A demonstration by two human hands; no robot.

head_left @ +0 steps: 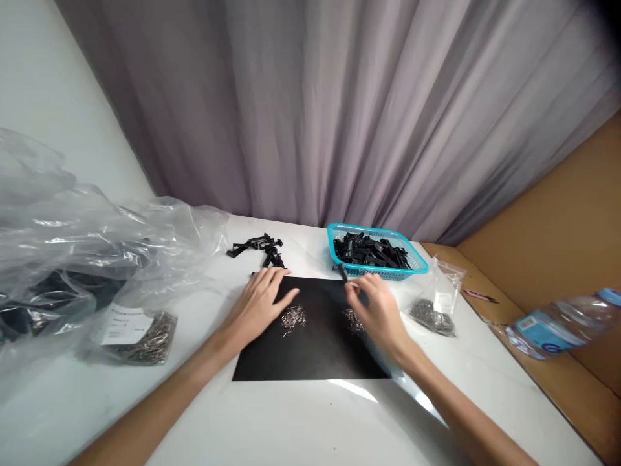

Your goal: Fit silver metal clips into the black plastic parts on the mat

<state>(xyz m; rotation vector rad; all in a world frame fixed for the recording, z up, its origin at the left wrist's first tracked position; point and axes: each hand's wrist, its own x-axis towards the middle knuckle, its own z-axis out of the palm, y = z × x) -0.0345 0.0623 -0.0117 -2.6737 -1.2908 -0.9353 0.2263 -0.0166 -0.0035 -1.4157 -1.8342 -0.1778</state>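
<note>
My left hand (259,301) lies flat with fingers stretched out on the upper left of a black mat (310,349), beside a small heap of metal springs (294,317). My right hand (376,307) is over the mat's right side, fingers pinched on a small black plastic part (343,272). A second heap of springs (353,319) lies just under this hand. Behind it stands a blue basket (417,265) full of black plastic parts. A loose pile of black parts (262,249) lies on the white table beyond my left hand.
Large crumpled clear plastic bags (72,239) cover the table's left, one with a label and metal parts (145,340). A small bag of springs (434,314) lies right of the mat. A plastic water bottle (557,323) rests on cardboard at the right. Grey curtain behind.
</note>
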